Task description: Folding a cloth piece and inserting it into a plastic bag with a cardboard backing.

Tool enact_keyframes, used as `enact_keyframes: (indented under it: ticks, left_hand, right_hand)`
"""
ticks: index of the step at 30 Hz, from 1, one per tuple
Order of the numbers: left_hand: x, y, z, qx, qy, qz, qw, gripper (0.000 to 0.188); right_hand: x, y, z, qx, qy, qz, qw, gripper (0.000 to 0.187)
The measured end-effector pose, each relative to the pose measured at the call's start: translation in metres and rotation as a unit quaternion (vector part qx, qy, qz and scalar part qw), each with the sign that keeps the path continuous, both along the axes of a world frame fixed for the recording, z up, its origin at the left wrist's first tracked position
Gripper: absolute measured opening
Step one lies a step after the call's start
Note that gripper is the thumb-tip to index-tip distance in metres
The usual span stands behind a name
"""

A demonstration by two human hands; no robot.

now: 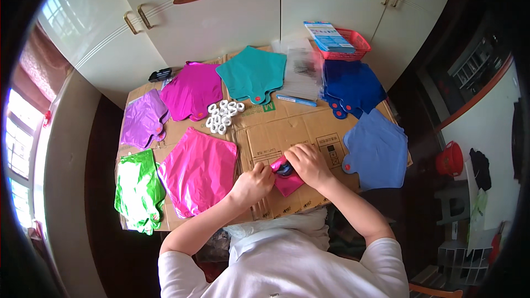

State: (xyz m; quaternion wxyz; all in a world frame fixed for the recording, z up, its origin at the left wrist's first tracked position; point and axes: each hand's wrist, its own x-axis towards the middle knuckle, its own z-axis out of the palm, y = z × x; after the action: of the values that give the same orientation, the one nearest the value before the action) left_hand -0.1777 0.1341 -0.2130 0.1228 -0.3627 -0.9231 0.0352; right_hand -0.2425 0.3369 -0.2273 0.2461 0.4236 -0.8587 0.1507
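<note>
A small folded packet of shiny pink foil [288,186] lies on the cardboard close in front of me, with a dark, rounded item [285,169] showing at its top. My left hand [253,186] is closed, fingertips pinching the packet's left edge. From the upper right, my right hand [310,165] curls its fingers over the packet's top edge by the dark item. What the dark item is cannot be made out. Left of my hands spreads a larger stack of flat pink foil pieces [197,172]. Beyond it sits a cluster of white rings [223,117].
Flat foil stacks ring the cardboard [265,132]: green [139,187], lilac [144,118], magenta [192,91], teal [253,74], dark blue [356,85], light blue [376,152]. Clear plastic sleeves [302,77] and a red basket [359,47] with blue packages stand at the back, before white cabinets [221,16].
</note>
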Motion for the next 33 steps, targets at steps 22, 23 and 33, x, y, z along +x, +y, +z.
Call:
enact_keyframes:
  ticks: [22, 23, 33]
  left_hand:
    - [0.006, -0.005, 0.001, 0.05, -0.013, 0.003, 0.999, 0.024]
    - [0.006, -0.006, 0.001, 0.059, -0.02, 0.015, 0.998, 0.027]
    - [0.016, -0.02, 0.007, 0.108, -0.078, 0.045, 0.99, 0.041]
  right_hand:
    - [0.029, 0.016, -0.005, 0.05, -0.138, 0.03, 0.989, 0.058]
    - [0.029, 0.017, -0.006, 0.051, -0.134, 0.03, 0.989, 0.058]
    - [0.033, 0.017, -0.012, 0.061, -0.122, 0.029, 0.99, 0.051]
